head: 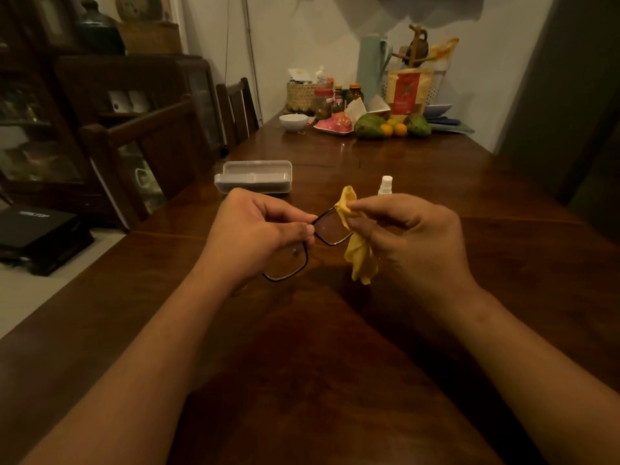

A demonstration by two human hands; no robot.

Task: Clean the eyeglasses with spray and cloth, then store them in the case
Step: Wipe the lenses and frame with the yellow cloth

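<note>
Left hand (265,226) pinches black-framed rectangular eyeglasses (330,230) | right hand (412,229) grips crumpled yellow cloth (360,260) against lens; white-capped spray bottle (385,185) behind

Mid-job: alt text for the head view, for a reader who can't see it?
The left hand holds black-framed eyeglasses near the bridge while the right hand pinches a yellow cloth over one lens, above a wooden table. Behind sit a clear case and a white spray bottle.

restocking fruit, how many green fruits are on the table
2, both at the table's far end: one green fruit left of the small oranges, the other green fruit right of them. Others may hide behind the clutter.
</note>
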